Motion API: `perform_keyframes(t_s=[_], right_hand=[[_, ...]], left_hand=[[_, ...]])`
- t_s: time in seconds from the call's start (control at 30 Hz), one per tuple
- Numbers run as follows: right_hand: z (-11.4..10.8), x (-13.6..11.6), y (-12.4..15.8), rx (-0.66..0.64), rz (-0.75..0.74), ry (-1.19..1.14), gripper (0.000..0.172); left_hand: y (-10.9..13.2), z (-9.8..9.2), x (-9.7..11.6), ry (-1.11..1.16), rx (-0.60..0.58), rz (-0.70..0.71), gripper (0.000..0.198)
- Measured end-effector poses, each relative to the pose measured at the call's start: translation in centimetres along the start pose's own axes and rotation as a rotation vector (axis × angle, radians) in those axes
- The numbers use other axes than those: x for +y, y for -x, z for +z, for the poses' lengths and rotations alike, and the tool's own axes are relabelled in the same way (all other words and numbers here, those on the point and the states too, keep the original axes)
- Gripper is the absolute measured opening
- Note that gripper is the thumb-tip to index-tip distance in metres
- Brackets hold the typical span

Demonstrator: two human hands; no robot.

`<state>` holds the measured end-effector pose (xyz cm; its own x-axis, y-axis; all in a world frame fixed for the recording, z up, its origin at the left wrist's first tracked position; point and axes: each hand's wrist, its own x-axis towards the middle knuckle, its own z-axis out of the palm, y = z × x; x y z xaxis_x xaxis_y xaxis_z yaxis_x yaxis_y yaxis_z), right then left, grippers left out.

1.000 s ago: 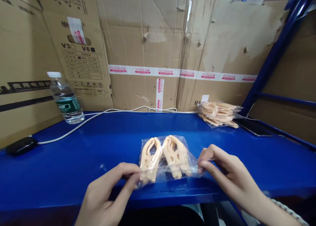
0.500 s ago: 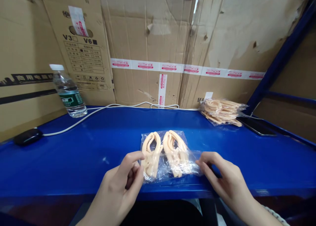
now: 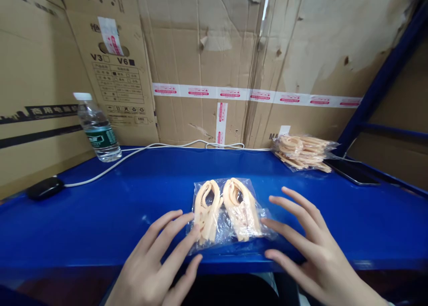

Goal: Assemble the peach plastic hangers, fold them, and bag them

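A clear plastic bag (image 3: 230, 230) lies flat near the front edge of the blue table. Inside it, side by side, are two cream-coloured looped bundles (image 3: 207, 212), whose exact kind I cannot tell. At the bag's left side is my left hand (image 3: 160, 252), fingers spread, with fingertips at or against the plastic. My right hand (image 3: 304, 239) is also open on the other side, one fingertip by the bag's right edge. Neither hand grips anything.
Several similar bagged bundles (image 3: 302, 152) are stacked at the back right, beside a dark phone (image 3: 351, 171). A water bottle (image 3: 100, 134) and a black computer mouse (image 3: 45, 188) are at the left. A white cable (image 3: 133, 150) runs along the cardboard wall (image 3: 200, 60).
Both hands have let go of the bag's sides and spread their fingers. The bag's front part has settled flatter. The view has shifted slightly.
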<state>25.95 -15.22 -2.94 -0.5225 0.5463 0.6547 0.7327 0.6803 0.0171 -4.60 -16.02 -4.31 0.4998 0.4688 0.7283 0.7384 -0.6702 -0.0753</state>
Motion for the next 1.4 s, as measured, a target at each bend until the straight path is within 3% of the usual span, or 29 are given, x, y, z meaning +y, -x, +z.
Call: perform_keyframes(t_s=[0.2,0.37,0.53,0.63,0.77,0.9,0.97,1.07,1.13,1.3,1.4], right_hand=[[0.8,-0.1,0.4,-0.057,-0.015,-0.107,0.023],[0.2,-0.4,-0.1,-0.058,-0.022,-0.135,0.020],[-1.5,-0.6,-2.5,-0.041,-0.091,-0.189,0.020],[-2.4,-0.6,-5.1,-0.029,-0.023,-0.272,0.017],[-1.9,0.5,-9.9,0.030,0.098,-0.362,0.018],[0.8,2.1,-15.4,0.073,0.198,-0.499,0.017],[2.8,2.5,-18.1,0.035,0.270,-0.627,0.014],[6.6,2.3,-21.6,-0.147,0.501,-0.704,0.012],[9.4,1.9,-23.2,-0.252,0.550,-0.684,0.017],[14.6,1.7,-24.4,-0.427,0.491,-0.471,0.023],[15.3,1.7,-23.8,-0.439,0.372,-0.270,0.025]], left_hand=[[0.6,0.0,-0.6,0.038,0.020,0.038,0.028],[0.5,0.2,-1.4,0.079,0.083,0.094,0.023],[-1.4,-0.8,-1.5,0.161,0.064,-0.086,0.016],[-3.4,-1.5,-2.2,0.185,0.120,-0.177,0.015],[-6.3,-1.9,-4.5,0.268,0.093,-0.349,0.020],[-9.3,-1.9,-8.6,0.250,0.077,-0.489,0.024],[-10.5,-1.9,-11.2,0.263,0.044,-0.582,0.024],[-11.8,-1.3,-15.3,0.297,-0.071,-0.759,0.022],[-12.0,-0.6,-17.6,0.294,-0.171,-0.826,0.020],[-10.7,1.5,-21.1,0.190,-0.493,-0.929,0.027],[-10.0,1.8,-21.7,0.050,-0.538,-0.899,0.018]])
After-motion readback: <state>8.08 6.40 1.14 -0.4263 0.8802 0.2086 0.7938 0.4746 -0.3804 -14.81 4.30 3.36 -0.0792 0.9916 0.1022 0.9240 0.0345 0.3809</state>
